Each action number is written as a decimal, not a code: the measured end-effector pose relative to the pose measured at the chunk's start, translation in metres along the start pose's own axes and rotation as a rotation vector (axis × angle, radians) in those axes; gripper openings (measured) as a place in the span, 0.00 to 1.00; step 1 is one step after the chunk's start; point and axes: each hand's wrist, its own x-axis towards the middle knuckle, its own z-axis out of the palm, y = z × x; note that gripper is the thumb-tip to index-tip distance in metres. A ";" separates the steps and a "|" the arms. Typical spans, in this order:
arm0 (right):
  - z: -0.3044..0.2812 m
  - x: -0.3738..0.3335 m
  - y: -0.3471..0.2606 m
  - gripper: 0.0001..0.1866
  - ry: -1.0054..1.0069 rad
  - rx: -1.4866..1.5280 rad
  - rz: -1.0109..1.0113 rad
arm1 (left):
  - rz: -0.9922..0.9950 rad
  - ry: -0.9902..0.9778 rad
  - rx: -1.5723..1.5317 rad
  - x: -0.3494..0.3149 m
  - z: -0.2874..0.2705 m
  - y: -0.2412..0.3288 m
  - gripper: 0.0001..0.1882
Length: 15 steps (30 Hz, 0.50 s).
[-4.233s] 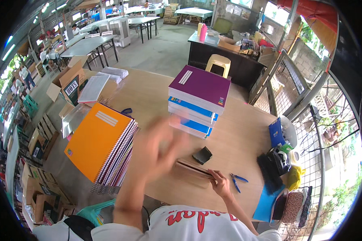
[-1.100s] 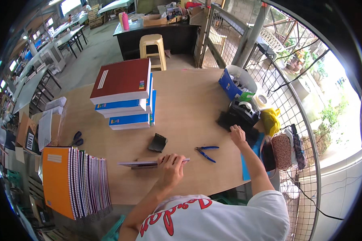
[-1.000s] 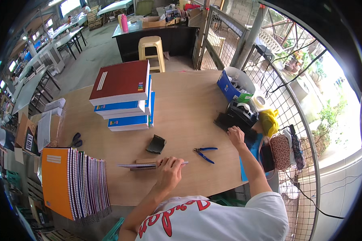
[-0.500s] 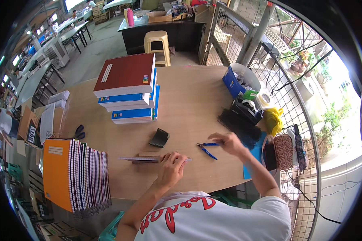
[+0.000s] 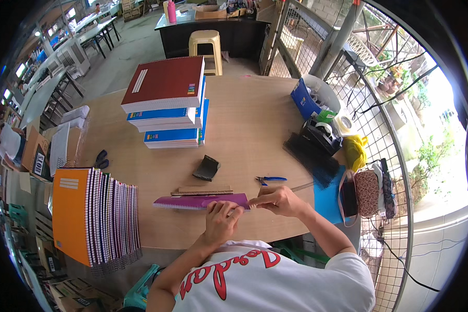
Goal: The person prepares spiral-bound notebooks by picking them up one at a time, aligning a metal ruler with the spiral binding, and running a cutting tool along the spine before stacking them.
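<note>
A purple notebook (image 5: 187,201) is held on edge at the near side of the table, its pale page edges toward me. My left hand (image 5: 223,216) grips it near its right end, fingers curled over the cover. At that right end my right hand (image 5: 278,201) is closed in a pinch. A thin dark strand (image 5: 302,186), perhaps a binding coil, stretches rightward from behind that hand; its other end is hidden. Blue-handled cutters (image 5: 271,179) lie just beyond my right hand. Behind the notebook rests a brown wooden strip (image 5: 203,190).
A dark curved block (image 5: 207,168) lies mid-table. Red and blue notebooks (image 5: 164,83) are stacked beyond it. Orange-topped notebooks (image 5: 73,213) stand at left beside scissors (image 5: 101,159). Black coils (image 5: 312,158), a tape dispenser (image 5: 320,138) and a blue box (image 5: 304,101) line the right.
The notebook has tilted so its purple cover shows. My right hand has moved from beside the cutters to the notebook's right end, with a thin strand now trailing. The cutters' handles are closer together.
</note>
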 end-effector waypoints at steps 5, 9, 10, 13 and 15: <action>0.003 0.002 0.004 0.14 -0.019 0.031 -0.064 | -0.002 -0.005 -0.009 0.005 -0.001 -0.002 0.07; 0.004 0.004 0.001 0.14 -0.063 0.078 -0.036 | -0.028 0.025 -0.043 0.011 -0.005 -0.002 0.07; 0.006 0.004 0.002 0.14 -0.063 0.075 -0.037 | -0.027 0.029 -0.042 0.015 -0.006 -0.001 0.07; 0.013 0.005 0.010 0.16 0.024 0.056 -0.116 | -0.048 0.042 -0.059 0.029 -0.007 -0.003 0.06; 0.012 0.007 0.011 0.16 0.043 -0.108 -0.088 | -0.083 0.004 -0.044 0.034 -0.005 -0.007 0.06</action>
